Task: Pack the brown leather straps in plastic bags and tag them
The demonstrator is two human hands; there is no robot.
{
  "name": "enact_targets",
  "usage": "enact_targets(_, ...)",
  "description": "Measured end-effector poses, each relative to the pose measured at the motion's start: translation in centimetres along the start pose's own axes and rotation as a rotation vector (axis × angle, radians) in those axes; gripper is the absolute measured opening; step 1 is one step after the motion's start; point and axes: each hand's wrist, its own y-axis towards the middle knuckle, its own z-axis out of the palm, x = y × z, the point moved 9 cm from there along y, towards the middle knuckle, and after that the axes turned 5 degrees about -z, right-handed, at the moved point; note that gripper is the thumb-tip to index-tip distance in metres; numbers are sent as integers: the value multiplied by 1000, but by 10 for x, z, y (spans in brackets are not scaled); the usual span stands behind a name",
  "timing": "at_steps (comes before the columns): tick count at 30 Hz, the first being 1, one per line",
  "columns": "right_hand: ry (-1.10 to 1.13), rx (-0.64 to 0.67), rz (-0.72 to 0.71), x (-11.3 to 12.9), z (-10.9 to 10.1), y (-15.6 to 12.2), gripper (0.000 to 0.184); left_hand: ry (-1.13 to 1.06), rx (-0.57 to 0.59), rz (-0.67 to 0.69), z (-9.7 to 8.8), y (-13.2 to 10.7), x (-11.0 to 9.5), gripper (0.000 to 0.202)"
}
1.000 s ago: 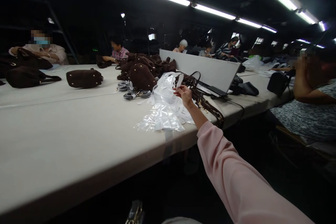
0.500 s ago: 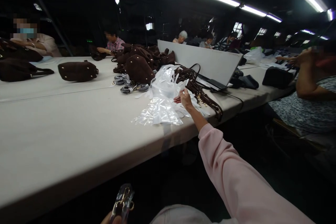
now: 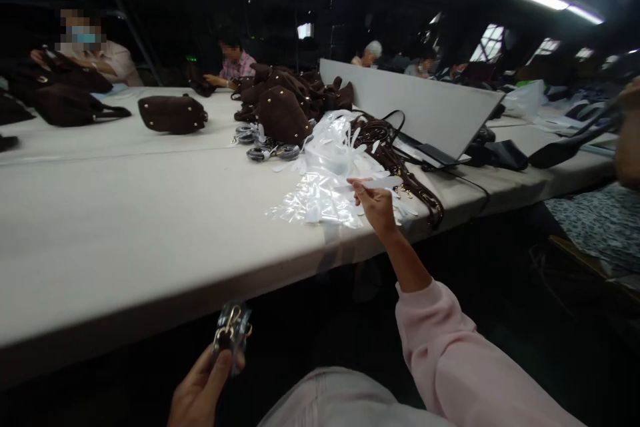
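Nearest the wearer, short of the plastic pile (image 3: pixel 323 183) and to its left, the left hand (image 3: pixel 197 390) pinches a clear-wrapped piece (image 3: pixel 230 332) with gold fittings, thumb laid across its lower end. The piece stands with its long axis roughly upright, above the thumb, just in front of the edge of the table (image 3: pixel 165 240). Right of it, also short of the pile, is a pale-trousered knee (image 3: pixel 335 393). At the pile's near right side the right hand (image 3: pixel 379 210) holds a white strip (image 3: pixel 384 183) between thumb and fingertips, the gap closed on it; the strip's long axis runs sideways, nearly level, its longer free end pointing right. So strip and wrapped piece lie well apart and roughly crosswise: seen from the strip, the piece is left and nearer the body, and the right hand is much the closer of the two to the pile. Against the pile's right side lie dark straps (image 3: pixel 425 195); at its far left, wrapped coils (image 3: pixel 260 153); behind it, a heap of brown bags (image 3: pixel 283 113) and, to the right, a white board (image 3: pixel 415 101)
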Motion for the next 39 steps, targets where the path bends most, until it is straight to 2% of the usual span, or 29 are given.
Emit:
enact_targets(1, 35, 41, -7, 9, 12, -23, 24, -6, -24, 42, -1, 1, -11, 49)
enact_targets(3, 138, 139, 102, 10, 41, -75, 23, 11, -55, 163, 1, 3, -33, 41)
enact_targets(6, 272, 228, 417, -17, 85, -158, 24, 138, -103, 315, 10, 9, -54, 31)
enact_targets(9, 397, 197, 707, -47, 116, -226, 27, 344, -154, 547, 25, 4, -69, 18)
enact_targets(12, 591, 133, 902, -63, 137, -258, 28, 490, -128, 743, 49, -9, -76, 10)
enact_targets(15, 803, 125, 1017, -66, 151, -265, 27, 571, -91, 828, 68, -17, -76, 7)
enact_targets(19, 1012, 201, 1149, -67, 164, -272, 23, 595, -85, 820, 77, -19, -72, 7)
enact_targets(23, 1121, 300, 1192, -68, 170, -283, 17, 591, -33, 778, 82, -18, -66, 9)
enact_targets(27, 1136, 298, 1195, -70, 169, -286, 11, 546, -8, 784, 84, -20, -63, 9)
enact_targets(30, 1134, 260, 1164, -70, 165, -279, 11, 537, -7, 767, 85, -18, -61, 9)
enact_targets(34, 1103, 238, 1053, -66, 156, -267, 17, 542, 8, 734, 87, -11, -60, 11)
enact_targets(39, 985, 370, 846, -54, 154, -260, 39, 507, 21, 679, 87, -4, -58, 16)
